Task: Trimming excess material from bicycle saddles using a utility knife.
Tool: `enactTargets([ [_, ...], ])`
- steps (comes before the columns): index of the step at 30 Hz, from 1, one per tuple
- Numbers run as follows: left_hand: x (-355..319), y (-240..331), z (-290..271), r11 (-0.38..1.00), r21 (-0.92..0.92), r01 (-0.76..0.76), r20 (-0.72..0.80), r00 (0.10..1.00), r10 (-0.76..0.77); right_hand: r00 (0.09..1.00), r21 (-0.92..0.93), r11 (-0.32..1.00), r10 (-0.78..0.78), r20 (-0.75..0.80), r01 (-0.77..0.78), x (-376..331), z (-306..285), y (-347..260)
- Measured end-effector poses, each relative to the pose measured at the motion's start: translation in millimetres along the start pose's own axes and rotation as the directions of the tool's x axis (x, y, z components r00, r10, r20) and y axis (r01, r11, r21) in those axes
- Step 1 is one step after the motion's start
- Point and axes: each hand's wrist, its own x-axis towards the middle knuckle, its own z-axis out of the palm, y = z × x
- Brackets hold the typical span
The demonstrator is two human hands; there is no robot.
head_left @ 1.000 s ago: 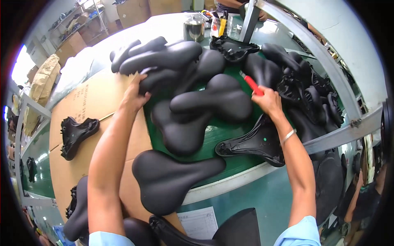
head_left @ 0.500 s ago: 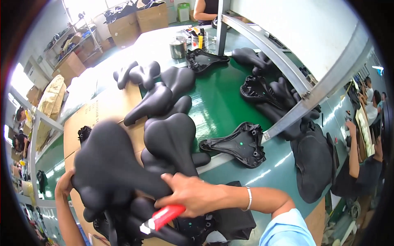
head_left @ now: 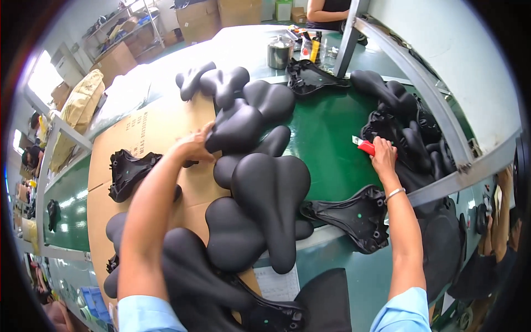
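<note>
My left hand (head_left: 193,148) reaches over the cardboard with thumb and fingers spread at the narrow end of a black bicycle saddle (head_left: 239,126). Whether it bears on that saddle is hard to tell. A red utility knife (head_left: 366,146) is gripped in my right hand (head_left: 384,157), its pale tip pointing left above the green tabletop. Beside that hand lie upturned black saddles (head_left: 381,126) with their undersides showing. Between my arms, one smooth saddle (head_left: 271,185) rests on top of another (head_left: 232,235). An upturned saddle (head_left: 357,216) lies near my right forearm.
Flat cardboard (head_left: 133,138) covers the table's left part. A metal frame post (head_left: 349,44) and slanting rail stand at the right. A metal can (head_left: 280,53) and small bottles are at the back. More saddles (head_left: 193,265) pile up near me. Other people work nearby.
My left hand has left the saddle it held at the near left and moved forward to another. My right hand has moved forward and right with the knife. The view has shifted.
</note>
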Motion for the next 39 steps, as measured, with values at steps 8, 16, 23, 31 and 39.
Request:
enactTargets([
  [8, -68.4, -27.6, 5.7, 0.98, 0.014, -0.197, -0.228, 0.954, 0.195, 0.951, 0.517, 0.803, -0.198, -0.236, 0.295, 7.6, -88.6, -83.6],
  [16, -199.7, -184.5, -18.3, 0.952, -0.154, 0.263, 0.317, 0.926, -0.204, 0.531, 0.758, -0.043, -0.687, -0.496, 0.651, -86.0, -228.1, -261.0],
  [23, -98.4, -81.1, -45.5, 0.919, -0.391, -0.057, -0.228, 0.973, -0.037, 0.984, 0.163, 0.987, 0.03, -0.178, 0.0, 11.5, -71.4, -40.6],
  [31, 85.3, 91.2, 32.6, 0.929, -0.34, 0.15, -0.07, 0.981, -0.184, 0.983, -0.37, 0.919, 0.082, -0.162, -0.137, 8.2, 18.2, 51.2],
  [39, 16.2, 33.7, -4.3, 0.932, -0.319, -0.174, 0.1, 0.971, 0.216, 0.985, 0.288, 0.958, 0.061, -0.159, -0.013, 30.3, -103.2, -33.9],
])
